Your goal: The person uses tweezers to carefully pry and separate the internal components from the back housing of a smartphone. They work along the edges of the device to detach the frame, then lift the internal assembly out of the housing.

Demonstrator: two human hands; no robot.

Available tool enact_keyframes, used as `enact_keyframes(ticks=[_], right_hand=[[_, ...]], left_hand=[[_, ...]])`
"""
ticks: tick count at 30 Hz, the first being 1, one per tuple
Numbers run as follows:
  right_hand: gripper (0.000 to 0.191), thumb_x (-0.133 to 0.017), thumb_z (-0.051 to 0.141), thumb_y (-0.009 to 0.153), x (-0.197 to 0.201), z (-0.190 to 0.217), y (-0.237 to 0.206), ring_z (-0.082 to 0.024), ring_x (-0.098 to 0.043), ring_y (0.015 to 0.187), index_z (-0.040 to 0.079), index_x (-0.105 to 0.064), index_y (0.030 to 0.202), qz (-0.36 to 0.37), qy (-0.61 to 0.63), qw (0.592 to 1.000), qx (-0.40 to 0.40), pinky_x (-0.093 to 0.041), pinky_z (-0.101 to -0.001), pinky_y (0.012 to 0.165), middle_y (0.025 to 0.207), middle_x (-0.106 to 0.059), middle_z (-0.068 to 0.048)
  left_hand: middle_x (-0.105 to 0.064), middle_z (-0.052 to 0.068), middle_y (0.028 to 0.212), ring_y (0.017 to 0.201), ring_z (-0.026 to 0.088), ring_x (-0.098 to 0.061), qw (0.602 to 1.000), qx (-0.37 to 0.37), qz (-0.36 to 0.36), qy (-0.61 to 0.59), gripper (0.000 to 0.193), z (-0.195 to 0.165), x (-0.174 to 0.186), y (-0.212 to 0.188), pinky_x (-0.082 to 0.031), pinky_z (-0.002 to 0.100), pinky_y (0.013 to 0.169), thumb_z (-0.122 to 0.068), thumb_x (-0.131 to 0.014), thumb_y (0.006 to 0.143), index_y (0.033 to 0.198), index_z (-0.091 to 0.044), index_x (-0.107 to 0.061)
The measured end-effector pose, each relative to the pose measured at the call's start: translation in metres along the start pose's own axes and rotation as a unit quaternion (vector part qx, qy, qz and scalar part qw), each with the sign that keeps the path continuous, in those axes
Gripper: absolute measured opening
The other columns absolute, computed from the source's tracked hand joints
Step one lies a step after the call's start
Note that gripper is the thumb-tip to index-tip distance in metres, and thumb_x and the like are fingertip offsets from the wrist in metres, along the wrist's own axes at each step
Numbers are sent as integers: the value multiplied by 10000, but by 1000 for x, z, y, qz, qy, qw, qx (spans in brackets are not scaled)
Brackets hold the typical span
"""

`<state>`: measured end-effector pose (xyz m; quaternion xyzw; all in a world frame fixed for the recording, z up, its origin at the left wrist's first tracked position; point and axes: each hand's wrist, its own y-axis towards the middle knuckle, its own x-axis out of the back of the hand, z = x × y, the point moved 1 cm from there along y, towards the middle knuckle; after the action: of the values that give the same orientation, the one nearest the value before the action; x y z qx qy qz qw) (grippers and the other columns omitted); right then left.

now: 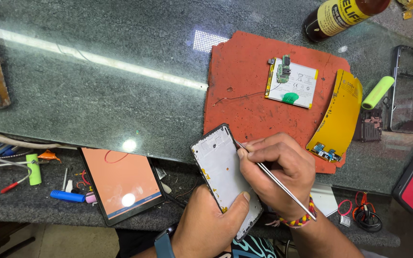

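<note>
my left hand [211,217] gripped the phone frame [225,179] from below, at the mat's [244,86] near edge. my right hand [276,167] pinched the metal tweezers [276,179], tip at the frame's upper edge. best, i judged, to keep the frame braced and press lightly, levering in small strokes.

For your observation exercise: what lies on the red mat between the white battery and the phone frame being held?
In the head view, only bare red mat separates battery from phone frame.
</note>
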<state>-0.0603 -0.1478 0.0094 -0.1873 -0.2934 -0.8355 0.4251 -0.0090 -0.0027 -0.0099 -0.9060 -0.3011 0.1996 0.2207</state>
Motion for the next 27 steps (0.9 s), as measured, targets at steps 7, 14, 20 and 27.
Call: enact_keyframes(ticks=[7, 14, 20, 27], right_hand=[[206, -852, -33, 797, -3, 1, 4, -187, -753, 831, 34, -663, 844, 5, -45, 998, 32, -618, -282, 761, 864, -695, -99], [202, -859, -36, 811, -6, 2, 5, -186, -749, 826, 34, -673, 852, -1, -64, 997, 38, -604, -286, 728, 862, -702, -101], [212, -847, -28, 796, -3, 0, 4, -175, -747, 804, 50, -654, 833, -4, -20, 1000, 14, -597, -271, 699, 860, -693, -95], [198, -857, -23, 804, -7, 4, 8, -191, -751, 809, 42, -674, 840, 5, -69, 997, 32, -601, -280, 719, 851, -693, -99]], left_hand=[[-762, 109, 710, 665, 203, -781, 1000, -12, 2, -1, 170, 1, -1, 0, -592, 356, 622, -173, -657, 851, 872, -19, -727], [-748, 108, 672, 625, 201, -772, 1000, -10, -2, 14, 177, 1, -1, 0, -587, 359, 596, -178, -653, 853, 849, -19, -729], [-735, 102, 651, 600, 197, -752, 1000, -12, -5, 12, 172, -1, -1, 0, -576, 354, 575, -175, -659, 849, 841, -16, -723], [-737, 102, 650, 602, 189, -757, 1000, 2, 5, 6, 174, -1, 0, 0, -579, 350, 579, -172, -658, 851, 830, -13, -725]])
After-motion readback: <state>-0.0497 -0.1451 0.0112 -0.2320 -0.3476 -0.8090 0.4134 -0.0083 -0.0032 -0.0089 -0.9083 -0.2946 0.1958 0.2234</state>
